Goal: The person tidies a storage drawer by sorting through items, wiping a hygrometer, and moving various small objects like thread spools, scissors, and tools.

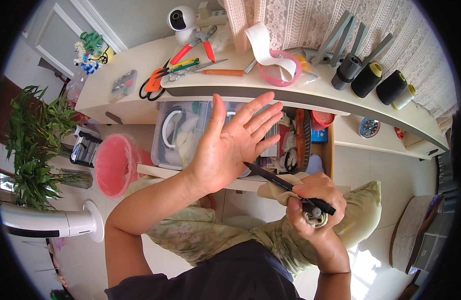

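Note:
My left hand (234, 142) is spread palm up over the open drawer, with nothing in it. My right hand (316, 202) grips a black pen (269, 177) together with a bunched beige cloth (281, 189); the pen's narrow end points at the heel side of my left palm, and whether it touches the skin I cannot tell. A small round grey end pokes out of the cloth beneath my right fingers. Under the left hand lies a clear plastic storage box (178, 138) with a white handle. An orange-brown item (300, 138) lies at the drawer's right.
On the tabletop (140, 56) are red-handled pliers (193, 45), orange-handled scissors (154, 81), a pink bowl (277, 71) with white elastic band (262, 39), and several thread cones (367, 79). A pink bin (112, 165) stands left; a cushion (359, 210) lies right.

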`<action>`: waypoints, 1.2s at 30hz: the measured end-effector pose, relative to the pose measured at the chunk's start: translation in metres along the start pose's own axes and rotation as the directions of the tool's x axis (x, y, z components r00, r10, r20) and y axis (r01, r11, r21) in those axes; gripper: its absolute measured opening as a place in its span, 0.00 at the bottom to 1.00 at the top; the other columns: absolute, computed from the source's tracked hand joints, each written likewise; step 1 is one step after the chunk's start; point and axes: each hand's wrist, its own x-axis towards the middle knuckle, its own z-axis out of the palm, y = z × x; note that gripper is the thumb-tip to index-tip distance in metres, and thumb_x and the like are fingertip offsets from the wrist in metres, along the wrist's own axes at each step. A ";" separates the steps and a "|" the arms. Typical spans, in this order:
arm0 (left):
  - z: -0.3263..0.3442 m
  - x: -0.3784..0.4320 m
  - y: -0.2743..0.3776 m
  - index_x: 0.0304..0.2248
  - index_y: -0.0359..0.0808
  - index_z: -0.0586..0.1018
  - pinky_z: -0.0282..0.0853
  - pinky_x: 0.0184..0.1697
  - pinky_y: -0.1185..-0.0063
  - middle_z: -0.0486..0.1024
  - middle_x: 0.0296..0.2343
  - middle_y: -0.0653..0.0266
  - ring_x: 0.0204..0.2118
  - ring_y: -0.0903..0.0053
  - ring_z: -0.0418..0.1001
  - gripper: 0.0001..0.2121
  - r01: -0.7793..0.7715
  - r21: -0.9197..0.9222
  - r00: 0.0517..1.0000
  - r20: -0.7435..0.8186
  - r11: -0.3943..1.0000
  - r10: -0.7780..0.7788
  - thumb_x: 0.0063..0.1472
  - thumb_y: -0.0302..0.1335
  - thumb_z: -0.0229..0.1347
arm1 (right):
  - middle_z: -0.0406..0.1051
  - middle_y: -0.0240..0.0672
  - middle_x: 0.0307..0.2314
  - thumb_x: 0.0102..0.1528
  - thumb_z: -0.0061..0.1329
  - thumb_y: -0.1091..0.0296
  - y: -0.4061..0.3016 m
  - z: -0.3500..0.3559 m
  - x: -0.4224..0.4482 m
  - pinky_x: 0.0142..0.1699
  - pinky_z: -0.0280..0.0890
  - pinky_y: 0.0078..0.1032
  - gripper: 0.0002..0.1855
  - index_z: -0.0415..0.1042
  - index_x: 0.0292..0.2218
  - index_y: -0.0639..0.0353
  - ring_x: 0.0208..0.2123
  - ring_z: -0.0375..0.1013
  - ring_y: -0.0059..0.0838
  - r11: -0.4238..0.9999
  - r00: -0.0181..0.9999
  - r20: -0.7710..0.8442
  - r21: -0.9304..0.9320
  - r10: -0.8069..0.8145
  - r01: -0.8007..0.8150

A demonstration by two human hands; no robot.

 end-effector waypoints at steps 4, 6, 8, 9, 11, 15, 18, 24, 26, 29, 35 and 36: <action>-0.001 0.001 0.001 0.58 0.38 0.53 0.47 0.60 0.69 0.53 0.57 0.57 0.61 0.70 0.49 0.38 -0.028 -0.033 0.999 -0.048 0.999 0.026 0.60 0.60 0.27 | 0.72 0.39 0.23 0.44 0.55 0.79 -0.003 -0.002 -0.005 0.30 0.66 0.20 0.09 0.69 0.30 0.66 0.23 0.71 0.27 0.966 0.967 -0.087 0.121 0.239 -0.228; -0.010 0.000 0.010 0.56 0.37 0.58 0.52 0.57 0.70 0.59 0.53 0.57 0.57 0.70 0.56 0.32 -0.072 0.458 0.997 0.018 0.886 0.072 0.61 0.53 0.37 | 0.73 0.37 0.26 0.47 0.55 0.75 -0.007 -0.003 -0.002 0.33 0.65 0.18 0.09 0.71 0.32 0.66 0.27 0.70 0.21 0.887 0.891 -0.070 0.150 0.450 -0.436; -0.004 -0.003 0.010 0.47 0.34 0.70 0.64 0.47 0.74 0.72 0.40 0.59 0.44 0.72 0.70 0.19 -0.238 0.790 0.966 0.132 0.566 0.222 0.58 0.32 0.55 | 0.73 0.35 0.29 0.50 0.54 0.73 -0.007 -0.002 0.002 0.35 0.64 0.17 0.10 0.71 0.34 0.67 0.29 0.69 0.17 0.821 0.829 -0.006 0.145 0.560 -0.553; 0.003 -0.006 0.011 0.45 0.33 0.72 0.65 0.44 0.75 0.73 0.38 0.59 0.42 0.71 0.71 0.17 -0.232 0.846 0.972 0.179 0.480 0.155 0.56 0.28 0.56 | 0.73 0.34 0.29 0.50 0.54 0.73 -0.006 -0.001 0.003 0.35 0.64 0.17 0.10 0.71 0.34 0.67 0.29 0.69 0.17 0.811 0.823 -0.001 0.173 0.567 -0.559; 0.012 -0.009 0.010 0.42 0.32 0.75 0.67 0.40 0.76 0.75 0.33 0.58 0.37 0.70 0.74 0.15 -0.240 0.927 0.969 0.248 0.290 0.009 0.52 0.22 0.58 | 0.72 0.33 0.29 0.51 0.53 0.73 -0.004 0.002 0.003 0.36 0.64 0.17 0.09 0.71 0.34 0.67 0.29 0.68 0.17 0.789 0.813 0.012 0.231 0.582 -0.569; 0.006 -0.004 0.008 0.40 0.32 0.76 0.68 0.34 0.78 0.75 0.28 0.58 0.29 0.70 0.74 0.14 -0.315 0.934 0.946 0.293 0.170 0.142 0.51 0.18 0.56 | 0.70 0.31 0.31 0.51 0.54 0.72 -0.001 0.006 0.005 0.37 0.62 0.14 0.15 0.67 0.40 0.65 0.32 0.67 0.15 0.680 0.730 0.051 0.325 0.681 -0.657; 0.001 -0.004 0.014 0.39 0.31 0.74 0.64 0.32 0.86 0.70 0.26 0.72 0.28 0.87 0.68 0.09 -0.046 0.837 0.982 -0.062 0.545 0.178 0.57 0.20 0.52 | 0.64 0.23 0.25 0.53 0.54 0.69 0.003 0.004 0.003 0.32 0.58 0.13 0.15 0.60 0.37 0.59 0.27 0.61 0.11 0.525 0.630 0.140 0.432 0.764 -0.733; 0.013 -0.005 0.010 0.42 0.32 0.74 0.61 0.36 0.88 0.70 0.29 0.75 0.29 0.91 0.64 0.13 0.088 0.699 0.994 -0.020 0.710 -0.103 0.57 0.28 0.56 | 0.64 0.23 0.26 0.54 0.52 0.65 0.010 0.003 0.001 0.32 0.56 0.11 0.12 0.63 0.33 0.59 0.28 0.60 0.09 0.451 0.619 0.324 0.462 0.716 -0.763; 0.011 -0.004 0.005 0.37 0.32 0.76 0.62 0.35 0.87 0.72 0.27 0.74 0.28 0.90 0.64 0.10 0.217 0.617 0.975 -0.093 0.757 -0.204 0.57 0.27 0.56 | 0.65 0.23 0.26 0.53 0.54 0.67 0.009 0.001 0.003 0.33 0.57 0.12 0.12 0.64 0.34 0.60 0.29 0.61 0.09 0.359 0.548 0.400 0.456 0.735 -0.815; 0.014 -0.006 0.004 0.34 0.34 0.77 0.55 0.26 0.89 0.70 0.23 0.76 0.23 0.93 0.59 0.07 0.245 0.608 0.967 -0.208 0.755 -0.146 0.57 0.28 0.56 | 0.65 0.23 0.27 0.50 0.56 0.69 0.012 -0.002 0.005 0.35 0.58 0.13 0.14 0.64 0.35 0.61 0.30 0.62 0.10 0.419 0.564 0.413 0.392 0.715 -0.819; 0.002 -0.010 0.004 0.33 0.34 0.76 0.42 0.19 0.89 0.61 0.18 0.80 0.18 0.94 0.50 0.07 0.276 0.501 0.935 -0.336 0.820 -0.109 0.58 0.29 0.55 | 0.68 0.29 0.29 0.46 0.57 0.75 0.008 -0.014 0.008 0.39 0.62 0.17 0.18 0.65 0.38 0.63 0.33 0.65 0.15 0.615 0.603 0.422 0.127 0.677 -0.778; 0.001 -0.011 0.003 0.34 0.34 0.76 0.42 0.19 0.89 0.60 0.18 0.80 0.18 0.94 0.50 0.07 0.275 0.489 0.933 -0.342 0.827 -0.108 0.59 0.29 0.55 | 0.69 0.30 0.30 0.47 0.57 0.75 0.008 -0.016 0.008 0.39 0.63 0.17 0.19 0.65 0.39 0.63 0.33 0.66 0.15 0.623 0.596 0.428 0.094 0.679 -0.777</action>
